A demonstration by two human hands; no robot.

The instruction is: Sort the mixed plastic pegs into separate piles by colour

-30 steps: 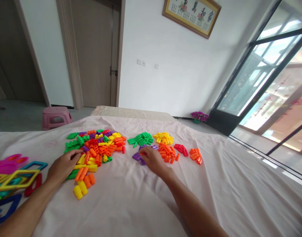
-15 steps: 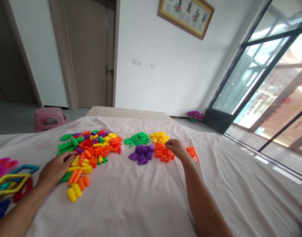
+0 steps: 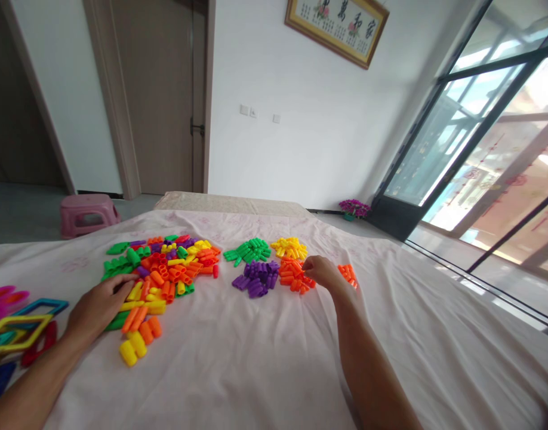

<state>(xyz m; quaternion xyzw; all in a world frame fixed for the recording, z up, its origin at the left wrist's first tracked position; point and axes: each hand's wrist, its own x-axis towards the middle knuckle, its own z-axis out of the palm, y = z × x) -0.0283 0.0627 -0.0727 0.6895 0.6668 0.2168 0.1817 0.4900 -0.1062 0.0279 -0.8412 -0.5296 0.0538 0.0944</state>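
Note:
My left hand (image 3: pixel 99 303) rests at the near left edge of a mixed pile of plastic tube blocks (image 3: pixel 173 272) in orange, yellow, green, purple and red. Its thumb and forefinger are apart and hold nothing that I can see. My right hand (image 3: pixel 322 273) is at the right side of a small heap of orange blocks (image 3: pixel 294 275), fingers bent together and pointing down. Whether a block sits between those fingertips is hidden. Around that heap lie purple blocks (image 3: pixel 256 279), green blocks (image 3: pixel 251 251) and yellow blocks (image 3: pixel 290 247). More orange-red blocks (image 3: pixel 347 275) lie beyond my right wrist.
A pale cloth (image 3: pixel 238 364) covers the table. Coloured plastic frames (image 3: pixel 25 334) and a pink plastic piece (image 3: pixel 5 301) lie at the far left. Past the table stand a pink stool (image 3: pixel 88 215) and a pot of purple flowers (image 3: pixel 354 208).
My right hand has shifted slightly right and down beside the orange heap. My left hand stays at the mixed pile. The whole view has slid a little.

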